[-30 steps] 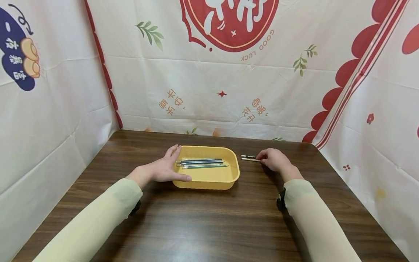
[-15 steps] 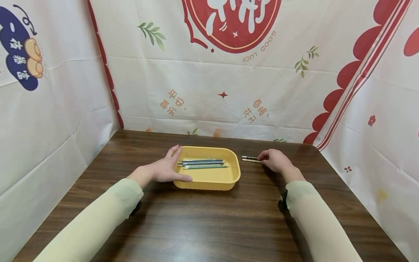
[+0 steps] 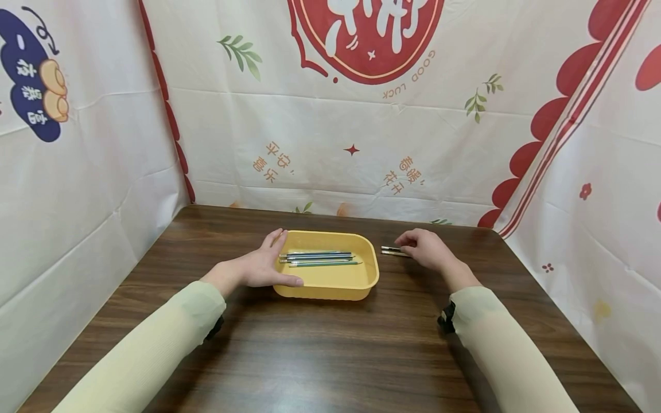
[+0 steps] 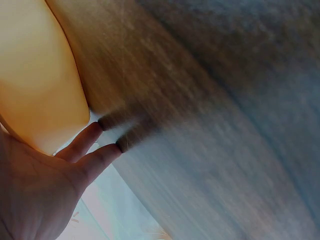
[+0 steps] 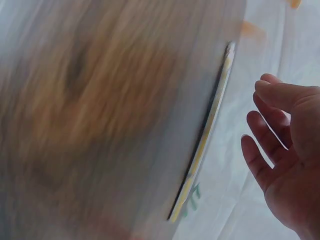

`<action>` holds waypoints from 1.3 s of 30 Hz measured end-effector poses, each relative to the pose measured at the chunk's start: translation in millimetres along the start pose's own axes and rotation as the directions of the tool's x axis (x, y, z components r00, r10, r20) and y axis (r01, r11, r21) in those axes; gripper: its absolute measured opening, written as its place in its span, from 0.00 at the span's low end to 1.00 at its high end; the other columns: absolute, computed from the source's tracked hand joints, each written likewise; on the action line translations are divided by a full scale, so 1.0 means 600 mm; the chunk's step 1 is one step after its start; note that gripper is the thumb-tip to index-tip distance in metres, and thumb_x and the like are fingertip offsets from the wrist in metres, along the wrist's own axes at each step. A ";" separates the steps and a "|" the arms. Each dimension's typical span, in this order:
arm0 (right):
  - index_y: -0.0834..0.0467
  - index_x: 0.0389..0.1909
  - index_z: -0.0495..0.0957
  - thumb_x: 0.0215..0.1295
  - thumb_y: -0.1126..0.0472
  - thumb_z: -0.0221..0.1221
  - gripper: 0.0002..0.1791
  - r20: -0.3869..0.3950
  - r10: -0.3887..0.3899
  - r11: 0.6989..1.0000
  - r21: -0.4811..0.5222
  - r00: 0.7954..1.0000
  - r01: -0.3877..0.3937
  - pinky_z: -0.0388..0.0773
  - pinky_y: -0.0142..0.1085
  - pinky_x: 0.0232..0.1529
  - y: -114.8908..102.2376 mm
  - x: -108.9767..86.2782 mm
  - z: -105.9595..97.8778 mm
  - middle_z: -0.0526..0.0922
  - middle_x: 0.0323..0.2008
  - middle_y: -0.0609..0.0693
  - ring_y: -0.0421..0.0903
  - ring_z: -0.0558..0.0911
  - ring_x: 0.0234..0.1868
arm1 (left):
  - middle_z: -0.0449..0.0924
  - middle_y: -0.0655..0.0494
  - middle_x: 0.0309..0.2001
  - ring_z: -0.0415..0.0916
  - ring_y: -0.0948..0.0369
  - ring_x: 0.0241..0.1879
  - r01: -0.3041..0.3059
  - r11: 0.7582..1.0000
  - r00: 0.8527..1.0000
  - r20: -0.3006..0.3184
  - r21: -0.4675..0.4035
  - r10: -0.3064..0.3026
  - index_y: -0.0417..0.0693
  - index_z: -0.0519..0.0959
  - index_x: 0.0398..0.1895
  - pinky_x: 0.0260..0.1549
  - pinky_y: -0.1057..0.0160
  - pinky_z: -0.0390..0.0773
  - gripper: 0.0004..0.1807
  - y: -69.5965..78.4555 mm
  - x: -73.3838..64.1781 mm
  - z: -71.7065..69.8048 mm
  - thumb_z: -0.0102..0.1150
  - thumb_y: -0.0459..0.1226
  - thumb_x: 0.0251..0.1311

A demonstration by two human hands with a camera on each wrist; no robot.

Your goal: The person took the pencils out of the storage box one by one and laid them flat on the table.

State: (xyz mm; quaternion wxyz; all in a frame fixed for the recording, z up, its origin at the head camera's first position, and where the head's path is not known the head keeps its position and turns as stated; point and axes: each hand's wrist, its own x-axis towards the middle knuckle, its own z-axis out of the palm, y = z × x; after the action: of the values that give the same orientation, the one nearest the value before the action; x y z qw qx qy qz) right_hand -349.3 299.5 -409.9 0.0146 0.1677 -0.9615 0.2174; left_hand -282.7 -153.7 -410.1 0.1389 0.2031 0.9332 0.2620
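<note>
A yellow plastic basket (image 3: 335, 292) stands mid-table with several dark and green pencils (image 3: 320, 256) lying lengthwise in it. My left hand (image 3: 255, 268) rests spread against the basket's left end, thumb along the front rim. In the left wrist view its palm touches the basket wall (image 4: 40, 80) and two straight fingers reach the table. Two pencils (image 3: 392, 250) lie on the table right of the basket. Just above them hovers my right hand (image 3: 431, 250), its fingers loosely bent. The right wrist view shows this hand apart from a yellowish pencil (image 5: 204, 134), holding nothing.
The dark wooden table (image 3: 320, 350) ends at the back against a white printed cloth (image 3: 310, 126). Similar cloth hangs at the left (image 3: 93, 172) and right sides. Each wrist wears a black strap, partly under a pale sleeve (image 3: 496, 327).
My right hand has let go of the two pencils and risen slightly, moving a little left; the pencils stay on the table. The left hand and basket have hardly moved.
</note>
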 end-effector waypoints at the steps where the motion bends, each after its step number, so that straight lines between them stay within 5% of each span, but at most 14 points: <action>1: 0.61 0.56 0.89 0.80 0.64 0.63 0.11 -0.005 -0.007 1.000 0.006 1.000 0.007 0.84 0.54 0.55 -0.007 0.001 0.000 0.90 0.52 0.58 0.55 0.86 0.52 | 0.22 0.47 0.91 0.55 0.39 0.86 0.002 1.000 1.000 0.001 -0.001 -0.002 0.51 0.28 0.92 0.80 0.39 0.65 0.79 0.000 0.000 0.000 0.70 0.75 0.56; 22: 0.55 0.51 0.91 0.77 0.61 0.67 0.08 -0.048 -0.185 0.965 0.180 0.982 0.191 0.81 0.41 0.48 -0.208 0.025 0.039 0.89 0.46 0.51 0.47 0.83 0.45 | 0.20 0.47 0.91 0.49 0.40 0.88 0.003 1.000 1.000 -0.005 -0.022 -0.003 0.47 0.25 0.91 0.82 0.40 0.63 0.82 -0.002 0.001 0.000 0.71 0.75 0.56; 31: 0.58 0.52 0.91 0.77 0.60 0.68 0.09 0.035 -0.251 0.953 0.182 0.967 0.241 0.82 0.39 0.49 -0.241 0.049 0.085 0.90 0.45 0.50 0.44 0.84 0.44 | 0.22 0.46 0.91 0.49 0.39 0.88 0.003 0.999 1.000 -0.007 -0.037 -0.003 0.47 0.26 0.91 0.82 0.38 0.61 0.82 -0.005 0.002 0.001 0.70 0.76 0.56; 39: 0.57 0.50 0.91 0.76 0.61 0.68 0.08 0.077 -0.226 0.959 0.193 0.971 0.207 0.81 0.38 0.51 -0.253 0.065 0.122 0.92 0.45 0.50 0.42 0.84 0.44 | 0.22 0.46 0.91 0.50 0.40 0.87 0.005 1.000 1.000 -0.005 -0.025 -0.005 0.46 0.27 0.91 0.82 0.39 0.61 0.82 -0.005 0.001 0.001 0.70 0.76 0.56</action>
State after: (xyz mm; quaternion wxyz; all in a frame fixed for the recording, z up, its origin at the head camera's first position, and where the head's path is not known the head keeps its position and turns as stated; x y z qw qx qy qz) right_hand -332.6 127.0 -409.7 -0.0246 0.2831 -0.9127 0.2937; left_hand -284.1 -155.4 -412.1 0.1399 0.1984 0.9306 0.2738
